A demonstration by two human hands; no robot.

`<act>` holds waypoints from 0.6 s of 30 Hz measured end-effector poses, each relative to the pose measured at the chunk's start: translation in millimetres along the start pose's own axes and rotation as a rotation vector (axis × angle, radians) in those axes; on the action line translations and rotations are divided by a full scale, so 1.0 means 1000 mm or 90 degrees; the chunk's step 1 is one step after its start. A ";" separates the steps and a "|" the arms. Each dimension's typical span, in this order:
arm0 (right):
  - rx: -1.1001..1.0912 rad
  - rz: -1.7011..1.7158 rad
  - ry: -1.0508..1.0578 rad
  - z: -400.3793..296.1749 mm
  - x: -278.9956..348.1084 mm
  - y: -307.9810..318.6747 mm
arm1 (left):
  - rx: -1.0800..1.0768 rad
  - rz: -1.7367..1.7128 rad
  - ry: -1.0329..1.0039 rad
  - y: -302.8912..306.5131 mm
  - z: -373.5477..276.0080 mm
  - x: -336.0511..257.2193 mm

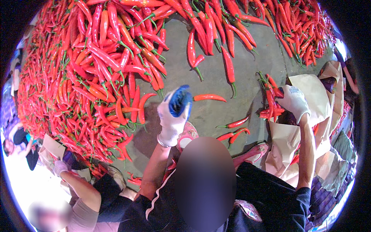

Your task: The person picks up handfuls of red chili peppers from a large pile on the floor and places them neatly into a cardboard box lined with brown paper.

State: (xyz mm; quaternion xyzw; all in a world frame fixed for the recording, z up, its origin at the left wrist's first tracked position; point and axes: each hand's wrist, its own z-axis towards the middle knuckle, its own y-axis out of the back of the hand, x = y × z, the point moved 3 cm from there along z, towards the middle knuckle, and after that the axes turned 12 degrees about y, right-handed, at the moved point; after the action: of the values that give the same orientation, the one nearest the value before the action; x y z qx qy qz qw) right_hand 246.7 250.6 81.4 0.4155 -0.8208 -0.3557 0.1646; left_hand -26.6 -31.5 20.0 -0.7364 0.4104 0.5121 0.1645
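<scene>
My right hand, in a white work glove, grips a bunch of red chili peppers above the edge of a crate lined with brown paper. Green stems show at the bunch's upper end. My left hand, in a white glove with a blue coated palm, hangs over the floor with its fingers curled. Motion blurs it, and whether anything sits inside is unclear. Just right of it lies a single red chili pepper. The large chili pile spreads to its left and beyond.
Loose chili peppers lie on the concrete floor near my pink shoe. Another chili heap rises at the far right. At lower left, a co-worker's gloved hand is beside a paper-lined crate.
</scene>
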 end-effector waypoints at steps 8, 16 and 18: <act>-0.258 0.019 0.270 0.036 0.107 0.034 | 0.027 0.527 -0.081 -0.056 -0.003 -0.005; -0.304 0.027 0.286 0.071 0.118 0.023 | -0.057 0.361 -0.092 -0.021 -0.006 0.017; -0.362 0.146 0.254 0.057 0.115 0.025 | -0.067 0.219 0.013 -0.014 -0.007 0.017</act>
State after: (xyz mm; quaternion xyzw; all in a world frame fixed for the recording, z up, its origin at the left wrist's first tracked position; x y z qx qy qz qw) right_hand 131.3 194.7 57.5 0.3197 -0.6822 -0.4606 0.4694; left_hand -9.2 -35.4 5.1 -0.6678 0.5047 0.5462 0.0316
